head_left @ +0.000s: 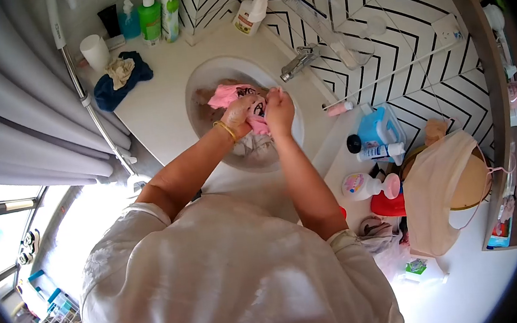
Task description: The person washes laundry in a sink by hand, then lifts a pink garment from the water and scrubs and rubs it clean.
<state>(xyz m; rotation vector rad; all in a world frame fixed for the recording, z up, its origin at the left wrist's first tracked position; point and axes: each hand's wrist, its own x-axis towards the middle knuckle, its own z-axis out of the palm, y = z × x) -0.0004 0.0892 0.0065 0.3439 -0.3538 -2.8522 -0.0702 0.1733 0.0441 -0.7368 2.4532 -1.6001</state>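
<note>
A pink cloth with dark markings (pixel 224 96) is bunched between my two hands over the round white sink (pixel 195 83). My left hand (pixel 239 114), with a yellow bangle at its wrist, is closed around the cloth from the left. On the right, my right hand (pixel 279 111) grips the other part of it, fingers curled. Below the hands, a pale wet cloth (pixel 253 144) lies in the basin in cloudy water.
A metal faucet (pixel 299 61) juts over the sink's upper right. Dark blue cloth (pixel 113 88), a white cup (pixel 94 52) and pump bottles (pixel 150 21) stand upper left. At right are a blue container (pixel 376 126) and a white bottle (pixel 359 185).
</note>
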